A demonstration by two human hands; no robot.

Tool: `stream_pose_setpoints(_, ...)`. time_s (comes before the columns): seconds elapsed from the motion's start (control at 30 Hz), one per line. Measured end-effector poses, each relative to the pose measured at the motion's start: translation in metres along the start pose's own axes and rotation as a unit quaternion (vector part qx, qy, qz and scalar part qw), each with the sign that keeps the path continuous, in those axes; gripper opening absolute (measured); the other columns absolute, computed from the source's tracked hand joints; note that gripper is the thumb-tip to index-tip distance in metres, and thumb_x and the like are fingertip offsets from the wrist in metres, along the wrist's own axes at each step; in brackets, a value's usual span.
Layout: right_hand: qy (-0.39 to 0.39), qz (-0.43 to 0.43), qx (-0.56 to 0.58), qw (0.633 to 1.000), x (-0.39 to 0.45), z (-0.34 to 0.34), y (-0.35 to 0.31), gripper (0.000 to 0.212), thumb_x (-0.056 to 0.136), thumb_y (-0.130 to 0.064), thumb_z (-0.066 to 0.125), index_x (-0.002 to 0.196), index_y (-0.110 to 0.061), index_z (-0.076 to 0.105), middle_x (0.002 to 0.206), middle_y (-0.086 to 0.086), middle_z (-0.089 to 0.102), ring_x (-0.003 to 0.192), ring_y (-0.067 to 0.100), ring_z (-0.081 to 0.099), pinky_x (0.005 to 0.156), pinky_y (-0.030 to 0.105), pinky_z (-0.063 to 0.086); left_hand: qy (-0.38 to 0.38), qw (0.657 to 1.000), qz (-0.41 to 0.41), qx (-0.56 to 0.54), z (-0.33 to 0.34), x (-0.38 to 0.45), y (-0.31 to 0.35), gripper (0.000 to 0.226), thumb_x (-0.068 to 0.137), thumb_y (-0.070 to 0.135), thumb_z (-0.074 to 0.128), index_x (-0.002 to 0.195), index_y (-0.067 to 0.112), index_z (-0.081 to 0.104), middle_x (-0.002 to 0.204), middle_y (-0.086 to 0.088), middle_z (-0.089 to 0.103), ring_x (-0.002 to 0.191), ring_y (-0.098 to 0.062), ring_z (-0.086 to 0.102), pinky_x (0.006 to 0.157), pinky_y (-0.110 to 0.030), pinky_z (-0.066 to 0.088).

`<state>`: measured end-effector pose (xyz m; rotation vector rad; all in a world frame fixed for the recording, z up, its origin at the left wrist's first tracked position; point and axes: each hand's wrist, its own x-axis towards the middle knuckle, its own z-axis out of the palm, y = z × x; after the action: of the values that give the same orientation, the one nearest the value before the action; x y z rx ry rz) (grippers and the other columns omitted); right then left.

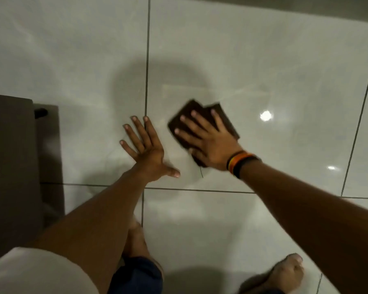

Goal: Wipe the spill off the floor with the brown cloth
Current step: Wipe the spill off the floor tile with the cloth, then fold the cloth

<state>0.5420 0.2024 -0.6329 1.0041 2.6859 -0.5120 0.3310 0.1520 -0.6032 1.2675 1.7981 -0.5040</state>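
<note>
A folded brown cloth (197, 111) lies flat on the glossy pale floor tiles (263, 66). My right hand (204, 139) presses down on it with the fingers spread, and a striped band sits on the wrist. A loose thread trails from the cloth's near corner. My left hand (146, 148) rests flat on the floor just left of the cloth, fingers apart, holding nothing. Faint thin wet traces show on the tile near my left hand; the spill itself is hard to make out.
A dark brown piece of furniture (11, 166) stands on the left, with a small black foot (40, 112) at its edge. My bare foot (285, 272) rests at the lower right and my knee at the bottom centre. Ceiling lights reflect on the tiles at the right.
</note>
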Motion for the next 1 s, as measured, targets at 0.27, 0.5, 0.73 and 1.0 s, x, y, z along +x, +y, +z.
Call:
stream_pose_setpoints(0.27,0.069,0.414,0.130,0.898,-0.023,-0.007,0.042,0.069,0.101,-0.059,0.030,0.162,-0.035,0.008,0.173,0.002,0.003,0.159,0.030,0.001,0.122,0.065,0.001,0.020,0.999,-0.030,0.033,0.002,-0.005,0.006,0.184,0.044,0.063,0.096,0.153,0.006,-0.041,0.158,-0.028,-0.047,0.147,-0.051,-0.041,0.115,-0.070,-0.020)
stream_pose_setpoints(0.5,0.036,0.505,0.277,0.817,-0.112,-0.007,-0.074,0.069,0.098,-0.055,0.042,0.160,-0.034,0.018,0.169,0.008,0.018,0.152,0.035,0.020,0.117,0.065,0.024,0.218,0.972,0.073,-0.054,0.061,-0.093,0.041,0.079,0.091,0.016,0.074,0.160,0.011,0.034,0.161,-0.014,0.041,0.146,-0.035,0.042,0.119,-0.046,0.039)
stream_pose_setpoints(0.73,0.021,0.588,0.291,0.754,-0.110,-0.013,-0.051,0.067,0.080,-0.027,0.067,0.142,-0.018,0.044,0.129,0.011,0.060,0.118,0.035,0.056,0.105,0.050,0.034,0.016,0.862,-0.166,-0.478,0.101,-0.114,0.093,0.057,0.084,0.040,0.082,0.125,0.007,0.060,0.110,-0.004,0.071,0.106,-0.025,0.070,0.082,-0.028,0.050)
stream_pose_setpoints(1.0,0.024,0.575,0.567,0.589,-0.144,-0.074,-0.080,0.039,0.074,-0.028,0.075,0.109,-0.012,0.071,0.100,0.010,0.076,0.094,0.030,0.073,0.086,0.046,0.063,0.047,0.844,-0.127,-0.520,0.061,-0.162,0.101,0.017,0.090,0.025,0.073,0.104,0.016,0.067,0.110,-0.006,0.067,0.092,-0.018,0.064,0.077,-0.025,0.053)
